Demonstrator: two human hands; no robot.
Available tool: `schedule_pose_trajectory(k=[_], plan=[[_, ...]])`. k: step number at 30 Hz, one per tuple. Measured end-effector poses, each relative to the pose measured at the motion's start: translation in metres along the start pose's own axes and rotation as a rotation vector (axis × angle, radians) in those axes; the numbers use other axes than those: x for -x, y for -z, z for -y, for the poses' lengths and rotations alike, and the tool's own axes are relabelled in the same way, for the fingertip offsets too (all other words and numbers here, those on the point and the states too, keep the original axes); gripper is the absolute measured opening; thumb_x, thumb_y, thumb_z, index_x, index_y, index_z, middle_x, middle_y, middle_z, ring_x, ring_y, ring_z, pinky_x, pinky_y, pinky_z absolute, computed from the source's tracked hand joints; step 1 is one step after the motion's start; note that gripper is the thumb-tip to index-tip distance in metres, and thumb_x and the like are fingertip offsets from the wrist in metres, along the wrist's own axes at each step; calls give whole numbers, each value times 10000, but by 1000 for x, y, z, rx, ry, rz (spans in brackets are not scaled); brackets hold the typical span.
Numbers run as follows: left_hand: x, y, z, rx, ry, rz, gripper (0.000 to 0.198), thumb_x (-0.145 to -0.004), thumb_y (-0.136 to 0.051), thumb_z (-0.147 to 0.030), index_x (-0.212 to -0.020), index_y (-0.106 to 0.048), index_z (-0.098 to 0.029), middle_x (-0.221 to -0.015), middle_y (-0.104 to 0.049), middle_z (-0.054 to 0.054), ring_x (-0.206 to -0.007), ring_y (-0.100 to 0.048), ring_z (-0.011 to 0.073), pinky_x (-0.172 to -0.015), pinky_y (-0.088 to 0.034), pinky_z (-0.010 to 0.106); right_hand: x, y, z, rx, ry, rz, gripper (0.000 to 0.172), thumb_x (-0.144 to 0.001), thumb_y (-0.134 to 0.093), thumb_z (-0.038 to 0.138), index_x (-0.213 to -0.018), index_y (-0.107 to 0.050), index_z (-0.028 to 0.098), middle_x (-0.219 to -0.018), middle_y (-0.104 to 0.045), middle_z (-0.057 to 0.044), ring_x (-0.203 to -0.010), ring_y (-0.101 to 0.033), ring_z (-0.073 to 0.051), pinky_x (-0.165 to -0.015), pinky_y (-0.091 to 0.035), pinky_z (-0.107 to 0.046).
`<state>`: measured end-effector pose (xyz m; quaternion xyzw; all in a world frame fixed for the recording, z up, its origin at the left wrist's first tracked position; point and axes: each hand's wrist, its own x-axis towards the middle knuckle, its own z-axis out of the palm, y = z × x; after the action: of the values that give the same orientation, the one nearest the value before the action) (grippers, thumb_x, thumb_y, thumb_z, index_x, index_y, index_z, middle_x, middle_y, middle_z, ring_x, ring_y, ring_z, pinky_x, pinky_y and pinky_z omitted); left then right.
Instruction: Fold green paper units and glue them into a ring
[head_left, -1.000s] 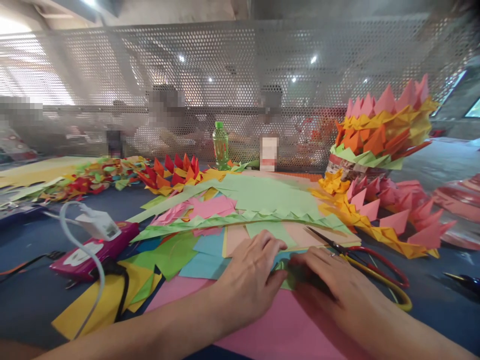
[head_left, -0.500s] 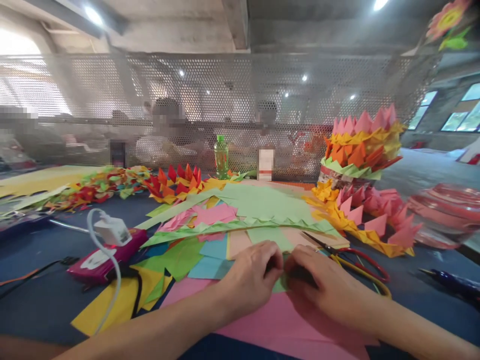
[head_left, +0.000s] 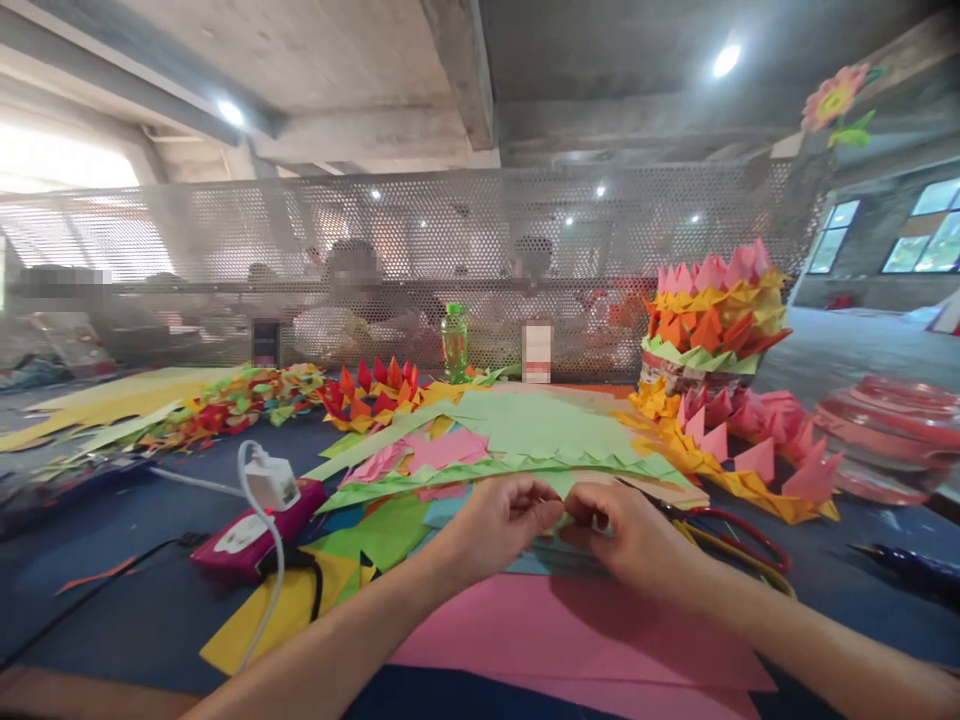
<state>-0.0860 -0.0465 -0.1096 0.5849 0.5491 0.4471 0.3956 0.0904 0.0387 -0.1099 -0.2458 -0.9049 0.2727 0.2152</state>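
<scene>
My left hand [head_left: 501, 525] and my right hand [head_left: 631, 528] meet over the sheets, fingertips pinched together. Between them is a small piece of light green paper [head_left: 559, 524], mostly hidden by the fingers. Pink paper sheets [head_left: 585, 635] lie below both hands. Just beyond my fingers stretches a folded light green paper strip [head_left: 502, 470] with a pointed edge. Scissors [head_left: 739, 540] with red and yellow handles rest to the right of my right hand, blades partly covered by it.
A purple power strip [head_left: 247, 530] with a white charger [head_left: 271, 483] and cables sits left. Behind are a green bottle [head_left: 454, 345] and a perforated metal screen [head_left: 420, 230]. At right stand a tiered paper-petal piece [head_left: 712, 310], a pink-yellow petal strip [head_left: 750, 460], pink bowls [head_left: 892, 440] and a dark blue pen [head_left: 907, 570].
The camera view has tilted up and shifted slightly. Both hands stay close together; their fingers have turned inward around the green paper, with the fingertips now nearer each other.
</scene>
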Motion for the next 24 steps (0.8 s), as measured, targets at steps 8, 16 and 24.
schedule_pose_trajectory(k=[8,16,24], plan=[[4,5,3,62,68,155,380,-710,-814,-424,-899,-662,-131,-770,-689,18,-668,-608,110,-610,-431,200,12,0,-10,-70,-24,-39,114,-836,-603,218,-732,-566,191,-675,-555,29,-663,-503,-146,-607,-361,-252],[3,4,1,113,175,82,444,-670,-788,-528,-709,-593,-131,-756,-751,112,-534,-643,147,-470,-469,229,13,1,-10,-136,-11,-20,112,-799,-640,190,-731,-551,186,-662,-545,42,-637,-488,-129,-583,-352,-238],[4,4,-5,133,195,69,532,-632,-801,-609,-704,-562,-140,-722,-744,97,-524,-663,150,-507,-490,234,10,2,-8,-201,-1,-3,134,-792,-648,199,-722,-534,187,-627,-486,53,-595,-435,-114,-541,-330,-224]])
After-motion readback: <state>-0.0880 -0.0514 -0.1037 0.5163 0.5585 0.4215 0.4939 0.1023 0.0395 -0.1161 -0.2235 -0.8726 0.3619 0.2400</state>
